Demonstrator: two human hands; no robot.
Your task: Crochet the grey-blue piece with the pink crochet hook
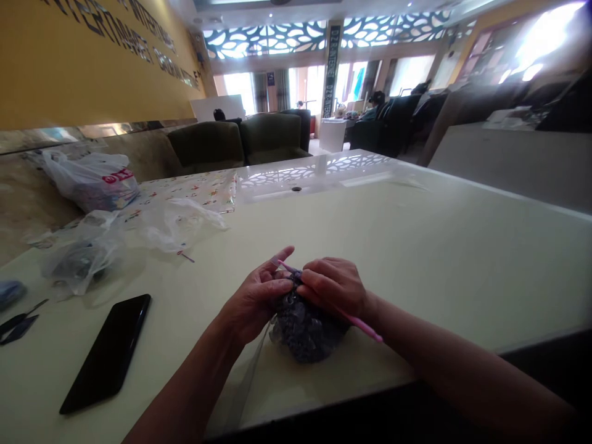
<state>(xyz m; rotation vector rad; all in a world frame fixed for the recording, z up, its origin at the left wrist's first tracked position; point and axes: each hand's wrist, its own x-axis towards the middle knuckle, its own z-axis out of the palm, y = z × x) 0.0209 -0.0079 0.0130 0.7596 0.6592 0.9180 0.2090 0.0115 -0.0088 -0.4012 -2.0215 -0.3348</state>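
A dark grey crocheted piece [308, 336] hangs below my hands, close over the table near its front edge. My left hand [261, 290] pinches its upper edge between thumb and fingers, the index finger stretched up and away. In my right hand [335, 283] is a pink crochet hook [365, 328], its handle end sticking out below the palm toward the lower right. The hook's front part shows pink by my left index finger, above the edge of the piece. A pale translucent strand [252, 376] runs down from near my left hand to the table's front edge.
On the white table [416, 259], a black phone [108, 351] lies at left, with scissors [21, 324] beyond it. Thin plastic bags [83, 262], a small pin-like item [185, 255] and a full white carrier bag [99, 182] sit farther back. Dark chairs [272, 137] stand behind.
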